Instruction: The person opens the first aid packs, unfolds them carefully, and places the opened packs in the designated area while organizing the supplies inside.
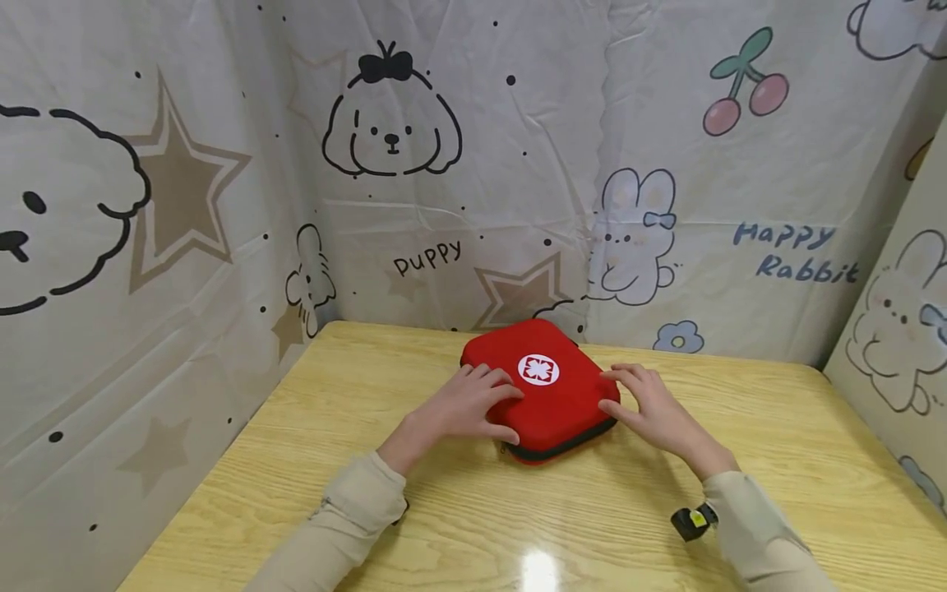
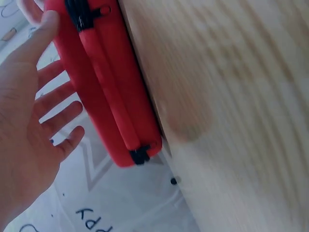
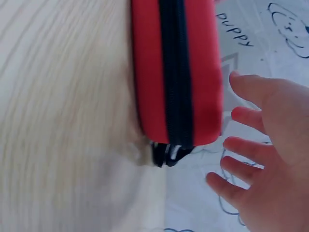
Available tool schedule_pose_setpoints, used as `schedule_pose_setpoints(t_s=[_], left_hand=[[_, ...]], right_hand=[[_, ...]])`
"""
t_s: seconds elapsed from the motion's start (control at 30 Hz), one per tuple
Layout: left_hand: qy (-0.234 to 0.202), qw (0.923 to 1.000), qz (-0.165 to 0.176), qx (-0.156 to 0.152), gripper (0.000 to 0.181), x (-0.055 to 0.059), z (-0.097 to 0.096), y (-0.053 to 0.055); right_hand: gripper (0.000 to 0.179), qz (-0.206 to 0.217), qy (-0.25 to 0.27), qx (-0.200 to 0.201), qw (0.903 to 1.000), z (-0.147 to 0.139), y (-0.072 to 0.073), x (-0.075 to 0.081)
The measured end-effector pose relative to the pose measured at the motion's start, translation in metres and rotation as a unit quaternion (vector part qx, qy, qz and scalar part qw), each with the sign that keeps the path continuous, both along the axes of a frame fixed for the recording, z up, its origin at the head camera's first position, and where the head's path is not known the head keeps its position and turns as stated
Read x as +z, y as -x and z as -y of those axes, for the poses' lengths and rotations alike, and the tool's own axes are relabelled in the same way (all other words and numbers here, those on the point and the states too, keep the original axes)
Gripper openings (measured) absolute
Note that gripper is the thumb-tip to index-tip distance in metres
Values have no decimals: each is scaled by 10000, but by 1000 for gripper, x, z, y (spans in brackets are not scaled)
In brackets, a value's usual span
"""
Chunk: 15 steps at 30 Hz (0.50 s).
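A red zipped first-aid case (image 1: 558, 407) with a white round emblem lies flat on the wooden table, turned corner-on. My left hand (image 1: 473, 403) rests over its left side, fingers spread on the top and thumb by the front edge. In the left wrist view, the thumb of that hand (image 2: 29, 111) reaches the case (image 2: 96, 82), which shows black zipper ends and a red strip along its side. At the right corner is my right hand (image 1: 658, 415), fingers loosely bent. The right wrist view has the fingers of this hand (image 3: 270, 145) beside the case (image 3: 149, 72), apart from it.
The pale wooden table (image 1: 355, 526) runs back to a printed cloth (image 1: 518, 164) hanging behind and at both sides. Close behind the case stands the cloth. A small black device (image 1: 691, 522) sits on the right wrist.
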<state>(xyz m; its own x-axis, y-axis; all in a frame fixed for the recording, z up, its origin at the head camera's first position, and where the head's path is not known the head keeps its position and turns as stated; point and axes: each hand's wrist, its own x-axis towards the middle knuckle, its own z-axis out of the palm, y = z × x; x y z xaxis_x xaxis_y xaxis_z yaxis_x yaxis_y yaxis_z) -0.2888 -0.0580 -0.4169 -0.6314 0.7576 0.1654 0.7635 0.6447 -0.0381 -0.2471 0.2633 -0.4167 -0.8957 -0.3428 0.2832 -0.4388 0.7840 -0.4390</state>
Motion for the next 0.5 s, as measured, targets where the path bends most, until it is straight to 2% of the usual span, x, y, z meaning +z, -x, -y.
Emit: schedule_pose_setpoints(t_s=[0.17, 0.33, 0.5], left_hand=[[-161, 9998, 39, 79, 63, -4, -6, 0], [-340, 9989, 271, 148, 60, 0, 0, 7], [-491, 9952, 831, 170, 58, 3, 7, 9]], right_hand=[[56, 583, 89, 9, 9983, -1, 2, -8], [56, 481, 249, -125, 9985, -1, -1, -12], [53, 328, 178, -169, 9992, 1, -4, -16]])
